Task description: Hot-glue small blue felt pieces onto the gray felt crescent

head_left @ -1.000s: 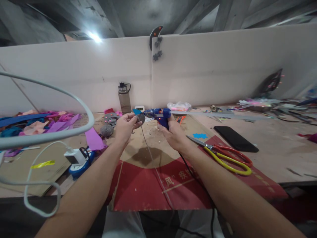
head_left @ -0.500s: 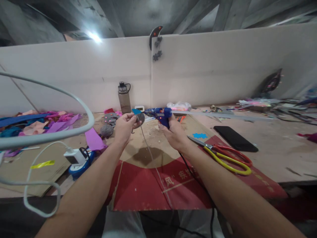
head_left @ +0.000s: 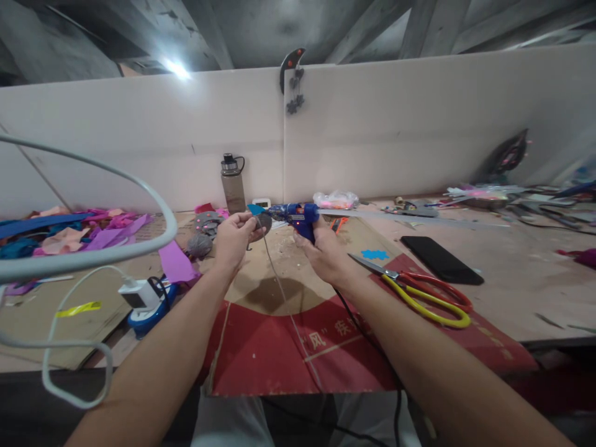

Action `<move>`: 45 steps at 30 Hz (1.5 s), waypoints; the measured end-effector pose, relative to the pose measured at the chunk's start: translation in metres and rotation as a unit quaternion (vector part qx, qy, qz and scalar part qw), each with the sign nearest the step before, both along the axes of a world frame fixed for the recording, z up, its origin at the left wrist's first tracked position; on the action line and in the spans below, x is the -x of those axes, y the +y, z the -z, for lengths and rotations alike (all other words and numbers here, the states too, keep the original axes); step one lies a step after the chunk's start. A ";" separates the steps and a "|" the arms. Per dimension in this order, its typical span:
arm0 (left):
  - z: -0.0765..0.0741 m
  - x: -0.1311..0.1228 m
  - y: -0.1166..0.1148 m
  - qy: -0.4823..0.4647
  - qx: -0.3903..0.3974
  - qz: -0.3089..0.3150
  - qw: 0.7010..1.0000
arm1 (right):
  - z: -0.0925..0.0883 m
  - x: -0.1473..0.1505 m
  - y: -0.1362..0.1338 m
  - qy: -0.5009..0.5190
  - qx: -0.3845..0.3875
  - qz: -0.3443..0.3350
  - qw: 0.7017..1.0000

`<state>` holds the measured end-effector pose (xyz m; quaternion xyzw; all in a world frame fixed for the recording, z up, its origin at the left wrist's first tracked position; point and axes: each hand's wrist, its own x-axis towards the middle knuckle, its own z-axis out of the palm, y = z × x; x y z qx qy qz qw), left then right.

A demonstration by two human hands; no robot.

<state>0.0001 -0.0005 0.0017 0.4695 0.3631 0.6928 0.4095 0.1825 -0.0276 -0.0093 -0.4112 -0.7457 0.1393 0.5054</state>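
My right hand (head_left: 326, 251) is closed round the grip of a blue hot glue gun (head_left: 298, 215), held above the table with its nozzle pointing left. My left hand (head_left: 235, 239) pinches a small grey disc with a blue felt piece (head_left: 261, 217) at the gun's tip. A thin wire (head_left: 279, 285) hangs down from that piece toward the cardboard. The gun's black cord (head_left: 358, 326) runs down past my right forearm.
Red and brown cardboard (head_left: 298, 347) covers the table in front of me. Yellow-and-red scissors (head_left: 419, 295), a blue felt flower (head_left: 375, 254) and a black phone (head_left: 442, 268) lie to the right. A water bottle (head_left: 233, 184) stands at the back. Felt scraps (head_left: 79, 233), a white charger (head_left: 137, 295) and cable lie left.
Almost nothing has changed. Both hands stay at the same spot with the glue gun's tip against the small piece; the view has shifted very slightly.
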 end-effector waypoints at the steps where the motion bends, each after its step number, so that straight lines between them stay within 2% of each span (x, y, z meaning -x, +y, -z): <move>1: 0.000 0.000 0.000 0.001 -0.001 0.001 1.000 | 0.000 0.001 -0.001 0.000 0.001 -0.002 1.000; 21: 0.003 -0.001 0.003 0.019 0.006 0.019 1.000 | -0.002 0.007 -0.006 -0.010 -0.007 -0.016 1.000; 35: -0.001 0.000 0.000 -0.004 0.009 -0.003 1.000 | -0.002 0.000 -0.002 0.000 0.005 0.004 1.000; 42: -0.002 -0.001 -0.002 -0.021 0.003 -0.007 1.000 | -0.002 -0.002 0.000 0.013 -0.018 0.006 1.000; 45: -0.001 -0.001 -0.001 -0.024 0.000 0.004 1.000 | 0.001 -0.004 0.004 0.049 -0.018 -0.008 0.999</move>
